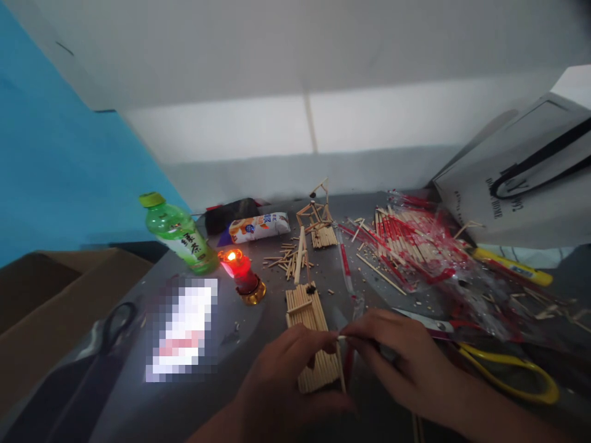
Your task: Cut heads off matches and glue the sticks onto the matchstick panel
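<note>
— What's the setting?
— A dark grey table (277, 406) against a white wall.
— And the fingers?
— The left hand (281, 375) and right hand (406, 363) pinch one thin wooden stick (340, 363) between fingertips, at the near edge, just over a flat stick panel (310, 335). Yellow-handled scissors (508, 366) lie right; a lit candle (242, 274) stands left.

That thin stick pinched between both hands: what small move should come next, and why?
Probably lower the thin stick onto the flat stick panel just beneath it. Both the left hand and right hand pinch it at its top, directly above the panel's right edge.
</note>
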### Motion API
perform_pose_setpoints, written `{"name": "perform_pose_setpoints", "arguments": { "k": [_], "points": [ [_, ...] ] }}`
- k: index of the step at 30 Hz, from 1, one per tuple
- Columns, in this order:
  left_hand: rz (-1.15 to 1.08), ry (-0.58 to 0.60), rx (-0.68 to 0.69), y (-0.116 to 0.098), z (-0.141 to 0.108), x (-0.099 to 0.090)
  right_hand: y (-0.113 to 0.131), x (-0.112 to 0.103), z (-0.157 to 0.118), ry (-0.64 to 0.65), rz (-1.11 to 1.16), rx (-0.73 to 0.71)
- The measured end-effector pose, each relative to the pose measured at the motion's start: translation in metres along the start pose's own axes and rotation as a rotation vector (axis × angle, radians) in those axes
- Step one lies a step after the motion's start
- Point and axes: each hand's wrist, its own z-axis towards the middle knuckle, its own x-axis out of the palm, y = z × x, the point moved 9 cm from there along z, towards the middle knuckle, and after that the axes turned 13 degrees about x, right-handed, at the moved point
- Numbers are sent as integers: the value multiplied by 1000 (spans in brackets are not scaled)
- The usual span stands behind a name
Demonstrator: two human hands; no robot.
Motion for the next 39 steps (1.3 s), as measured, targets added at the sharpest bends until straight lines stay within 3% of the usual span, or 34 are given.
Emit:
{"name": "perform_pose_setpoints", "arguments": {
  "k": [5, 10, 13, 20, 25, 33, 39],
  "points": [
    [-159, -62, -100, 3, 1, -8, 1, -5, 0, -37, -21, -1],
    [-449, 17, -535, 23, -7, 13, 1, -2, 0, -6, -24, -3],
    [-674, -19, -728, 29, -15, 27, 1, -1, -1, -3, -40, -13],
    [-884, -189, -977, 43, -29, 31, -1, -22, 0, -189, -126, -10],
    [-889, -202, -981, 45, -30, 28, -1, -27, 1, -211, -113, 7],
    [-895, -174, -1023, 44, -32, 32, 3, -22, 4, -122, -85, -43],
    [-781, -162, -1000, 42, -25, 23, 1, -39, -3, -86, -225, 193]
  ]
}}
